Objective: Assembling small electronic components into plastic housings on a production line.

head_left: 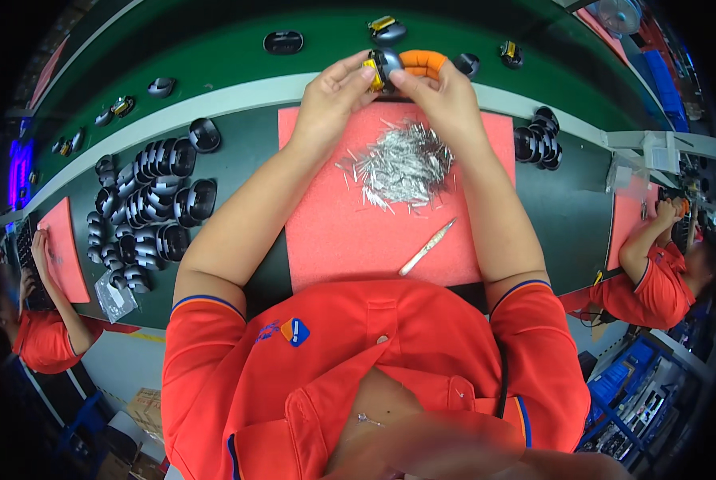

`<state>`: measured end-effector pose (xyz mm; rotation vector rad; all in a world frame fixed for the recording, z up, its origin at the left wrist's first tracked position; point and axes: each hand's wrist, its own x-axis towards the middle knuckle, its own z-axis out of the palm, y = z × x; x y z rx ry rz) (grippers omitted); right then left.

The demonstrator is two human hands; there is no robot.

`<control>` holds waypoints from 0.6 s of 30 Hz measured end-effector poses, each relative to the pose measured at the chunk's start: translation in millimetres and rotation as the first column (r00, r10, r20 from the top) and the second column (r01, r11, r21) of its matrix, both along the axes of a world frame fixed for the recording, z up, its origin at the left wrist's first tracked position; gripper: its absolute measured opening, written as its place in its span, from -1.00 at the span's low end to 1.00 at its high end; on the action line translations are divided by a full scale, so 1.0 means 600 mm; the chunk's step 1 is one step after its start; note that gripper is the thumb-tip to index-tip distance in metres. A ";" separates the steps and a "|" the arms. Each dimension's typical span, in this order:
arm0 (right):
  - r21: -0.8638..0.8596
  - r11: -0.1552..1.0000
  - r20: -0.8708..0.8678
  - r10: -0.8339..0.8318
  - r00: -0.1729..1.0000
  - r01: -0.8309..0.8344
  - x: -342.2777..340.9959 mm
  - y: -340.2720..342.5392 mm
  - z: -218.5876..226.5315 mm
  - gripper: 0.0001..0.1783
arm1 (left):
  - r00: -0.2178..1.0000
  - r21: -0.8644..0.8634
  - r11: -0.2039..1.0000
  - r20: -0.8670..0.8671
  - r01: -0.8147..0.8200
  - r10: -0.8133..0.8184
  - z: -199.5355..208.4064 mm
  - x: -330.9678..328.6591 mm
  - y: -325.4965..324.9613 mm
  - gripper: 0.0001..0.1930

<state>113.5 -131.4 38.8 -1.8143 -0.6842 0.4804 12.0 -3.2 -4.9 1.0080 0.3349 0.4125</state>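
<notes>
At the far edge of the pink foam mat [326,232], my left hand [335,94] and my right hand [444,94] both grip a small dark grey rounded case part [388,66] with a yellow piece [371,74] on it. My left fingers press its yellow side and my right thumb rests on its grey side. Orange covers [423,61] wrap fingers of my right hand. Between my forearms, a loose heap of thin silver pins [406,164] lies on the mat. Nearer to me, a slim pale pointed tool [428,246] lies slantwise.
A green belt [222,60] beyond a pale rail carries several case parts, including an oval black shell [282,42]. Rows of dark shells [162,160] stand left of the mat, and a smaller group [539,140] right. Co-workers in red shirts sit at both sides.
</notes>
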 end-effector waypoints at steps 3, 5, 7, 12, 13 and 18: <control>0.092 0.992 -0.047 0.094 0.994 -0.089 0.017 -0.010 0.005 -0.64 | 0.993 -0.005 0.993 0.034 0.116 -0.116 0.003 0.001 0.009 -0.58; 0.009 0.997 0.078 0.075 0.994 -0.076 0.030 -0.025 0.005 -0.69 | 0.994 -0.039 0.994 0.032 0.102 -0.101 0.006 0.001 0.011 -0.58; -0.125 0.988 0.255 0.116 0.960 -0.086 0.038 -0.039 0.007 -0.72 | 0.993 -0.116 0.990 0.097 0.077 -0.065 0.007 0.005 0.014 -0.58; -0.394 0.900 0.583 0.400 0.707 -0.185 0.022 -0.048 -0.009 -0.84 | 0.989 -0.258 0.965 0.150 0.050 -0.011 0.008 0.005 0.030 -0.58; -0.391 0.904 0.589 0.390 0.708 -0.172 0.019 -0.045 -0.014 -0.84 | 0.991 -0.334 0.941 0.135 0.045 0.000 0.011 0.005 0.031 -0.60; -0.540 0.838 0.618 0.455 0.641 -0.074 0.012 -0.038 -0.009 -0.83 | 0.994 -0.551 0.834 0.091 0.000 0.060 0.022 0.004 0.032 -0.64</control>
